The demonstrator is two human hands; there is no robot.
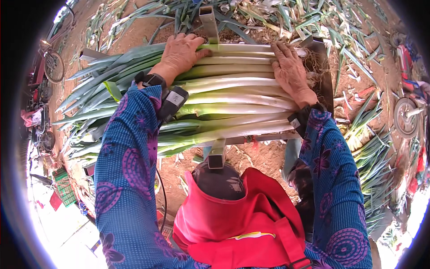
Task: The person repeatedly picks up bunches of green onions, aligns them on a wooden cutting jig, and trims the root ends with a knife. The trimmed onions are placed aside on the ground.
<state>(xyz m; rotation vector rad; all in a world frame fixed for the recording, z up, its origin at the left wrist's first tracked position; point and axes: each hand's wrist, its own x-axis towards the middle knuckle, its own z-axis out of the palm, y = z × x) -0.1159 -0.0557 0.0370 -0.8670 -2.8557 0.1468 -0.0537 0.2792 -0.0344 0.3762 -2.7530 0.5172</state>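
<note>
Several long leeks [231, 95] lie side by side across a metal frame [216, 156], green leaves to the left and white stalks with roots to the right. My left hand [183, 53] rests palm down on the far leeks, where green turns to pale, with its fingers over the outermost one. Flat on the white ends lies my right hand [290, 70], close to the root tuft [314, 64]. Neither hand is closed around a stalk. The undersides of both palms are hidden.
An upright square metal tube [209, 25] rises at the frame's far side, and a metal end plate [326, 77] stands by the roots. Loose leek leaves [302, 16] litter the soil beyond. More leeks [373, 168] lie at the right. A green crate [64, 186] is at the lower left.
</note>
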